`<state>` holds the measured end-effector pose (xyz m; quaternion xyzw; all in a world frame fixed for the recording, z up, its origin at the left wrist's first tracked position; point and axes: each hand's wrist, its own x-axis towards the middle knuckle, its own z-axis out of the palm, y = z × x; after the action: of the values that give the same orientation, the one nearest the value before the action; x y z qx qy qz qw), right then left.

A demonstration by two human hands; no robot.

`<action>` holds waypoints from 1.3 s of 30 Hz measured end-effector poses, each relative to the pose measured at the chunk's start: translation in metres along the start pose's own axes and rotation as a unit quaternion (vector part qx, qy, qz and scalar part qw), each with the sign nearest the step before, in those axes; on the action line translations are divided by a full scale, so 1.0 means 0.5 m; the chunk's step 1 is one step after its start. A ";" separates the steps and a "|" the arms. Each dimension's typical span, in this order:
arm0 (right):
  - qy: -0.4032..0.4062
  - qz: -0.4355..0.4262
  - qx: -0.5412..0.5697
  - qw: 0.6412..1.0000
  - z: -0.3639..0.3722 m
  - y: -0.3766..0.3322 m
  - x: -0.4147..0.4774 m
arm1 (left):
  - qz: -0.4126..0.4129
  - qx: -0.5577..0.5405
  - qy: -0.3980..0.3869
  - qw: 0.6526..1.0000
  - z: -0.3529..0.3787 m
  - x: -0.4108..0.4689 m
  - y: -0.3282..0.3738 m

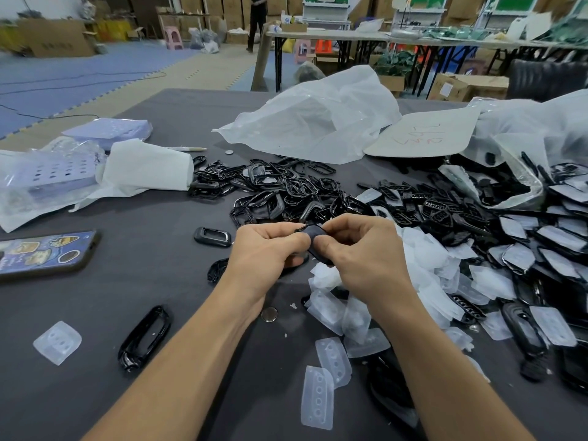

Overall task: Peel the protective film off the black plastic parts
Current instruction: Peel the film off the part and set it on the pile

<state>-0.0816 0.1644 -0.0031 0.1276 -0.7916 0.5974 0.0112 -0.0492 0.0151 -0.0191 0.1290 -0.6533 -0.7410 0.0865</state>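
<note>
Glossy black plastic parts [280,189] — translucent, milky film pieces [318,397] — on a matt grey cloth-covered table [152,218].

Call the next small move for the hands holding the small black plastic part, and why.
Probably lift a film edge with the right hand while the left hand steadies the small black plastic part: both pinch it, no loose film shows yet, and peeled translucent film pieces lie just below.
</note>
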 end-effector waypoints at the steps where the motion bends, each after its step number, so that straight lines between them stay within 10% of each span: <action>1: 0.000 0.000 -0.002 1.000 0.001 0.000 -0.001 | -0.002 -0.005 0.006 1.000 0.000 -0.001 0.000; 24: -0.002 0.022 0.130 0.991 -0.005 -0.008 0.003 | 0.058 0.014 0.107 0.992 0.005 -0.009 0.015; 39: 0.046 -0.038 0.000 0.998 0.003 -0.008 -0.006 | 0.108 0.107 0.095 0.984 0.002 -0.017 0.016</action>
<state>-0.0778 0.1626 -0.0003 0.1300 -0.7849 0.6017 0.0704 -0.0416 0.0177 -0.0102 0.1364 -0.7274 -0.6377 0.2136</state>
